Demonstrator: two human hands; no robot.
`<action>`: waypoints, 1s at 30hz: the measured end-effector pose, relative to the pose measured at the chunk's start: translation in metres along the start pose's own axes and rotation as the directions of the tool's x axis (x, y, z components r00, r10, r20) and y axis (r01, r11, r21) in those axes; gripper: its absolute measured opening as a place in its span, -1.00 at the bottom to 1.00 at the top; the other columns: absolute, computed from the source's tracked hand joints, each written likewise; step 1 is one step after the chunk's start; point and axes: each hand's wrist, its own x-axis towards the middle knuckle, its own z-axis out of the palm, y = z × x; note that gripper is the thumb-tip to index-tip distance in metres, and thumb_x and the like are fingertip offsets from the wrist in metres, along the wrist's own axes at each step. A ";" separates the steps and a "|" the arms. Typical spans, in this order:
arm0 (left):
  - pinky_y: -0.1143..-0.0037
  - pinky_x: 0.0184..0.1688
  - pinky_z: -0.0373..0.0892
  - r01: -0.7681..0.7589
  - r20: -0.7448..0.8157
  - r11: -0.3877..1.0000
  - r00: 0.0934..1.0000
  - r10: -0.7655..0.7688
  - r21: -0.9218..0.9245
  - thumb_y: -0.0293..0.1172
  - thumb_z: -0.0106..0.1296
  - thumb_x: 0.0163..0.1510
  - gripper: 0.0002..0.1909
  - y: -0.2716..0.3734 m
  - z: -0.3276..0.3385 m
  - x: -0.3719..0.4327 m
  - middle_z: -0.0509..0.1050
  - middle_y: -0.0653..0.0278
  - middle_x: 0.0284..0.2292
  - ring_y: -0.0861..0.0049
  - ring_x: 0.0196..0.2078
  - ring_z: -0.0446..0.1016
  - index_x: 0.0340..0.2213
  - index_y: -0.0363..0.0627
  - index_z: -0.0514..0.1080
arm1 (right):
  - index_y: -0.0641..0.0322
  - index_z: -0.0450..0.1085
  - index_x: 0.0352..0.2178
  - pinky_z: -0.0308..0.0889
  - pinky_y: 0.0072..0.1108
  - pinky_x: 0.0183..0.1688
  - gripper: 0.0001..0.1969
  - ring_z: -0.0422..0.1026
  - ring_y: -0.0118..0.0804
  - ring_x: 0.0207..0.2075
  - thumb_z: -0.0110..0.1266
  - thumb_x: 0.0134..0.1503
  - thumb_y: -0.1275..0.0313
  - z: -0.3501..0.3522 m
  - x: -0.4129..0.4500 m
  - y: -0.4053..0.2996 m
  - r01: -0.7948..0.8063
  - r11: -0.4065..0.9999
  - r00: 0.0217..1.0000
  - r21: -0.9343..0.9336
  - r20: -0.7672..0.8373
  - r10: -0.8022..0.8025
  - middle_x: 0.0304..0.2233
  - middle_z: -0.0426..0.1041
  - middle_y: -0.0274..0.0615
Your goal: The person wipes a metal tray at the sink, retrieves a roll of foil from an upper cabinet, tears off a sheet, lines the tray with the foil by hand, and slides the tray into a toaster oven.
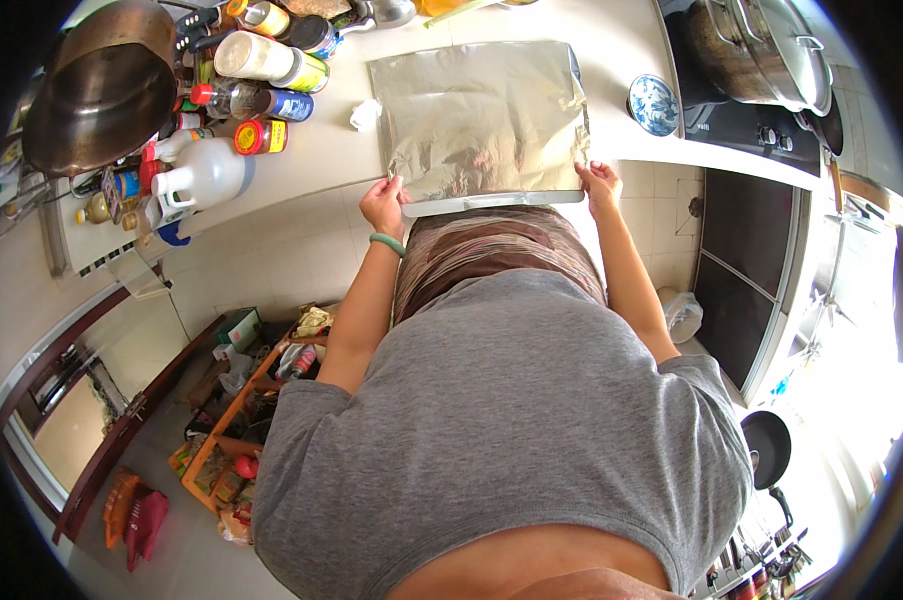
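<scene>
A sheet of aluminium foil [489, 112] lies over what looks like a flat tray, whose pale rim [496, 201] shows along the counter's front edge. My left hand [384, 202] pinches the foil's near left corner between thumb and fingers; a green bangle [388, 244] circles that wrist. At the near right corner, my right hand [600, 186] pinches the foil's edge. The foil is wrinkled towards its near side and right edge. Just left of it lies a crumpled white tissue [366, 115].
A blue-and-white bowl [653, 105] stands right of the foil, before a gas hob [751, 135] with a large steel pot [751, 56]. Bottles, jars [261, 137], a white plastic jug [203, 172] and a big metal pot [102, 97] crowd the left.
</scene>
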 end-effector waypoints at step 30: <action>0.65 -0.58 0.23 -0.041 -0.173 0.993 0.985 0.022 -0.111 -0.55 0.06 -0.03 -0.81 -0.011 0.006 -0.003 0.39 0.28 -0.66 0.63 -0.67 0.29 -0.34 -0.43 0.39 | 0.23 0.41 -0.42 0.21 -0.77 -0.52 -0.86 0.35 -0.58 -0.52 0.16 -0.08 0.59 -0.002 0.008 0.016 -0.038 0.972 0.999 0.230 0.020 0.034 -0.52 0.43 -0.37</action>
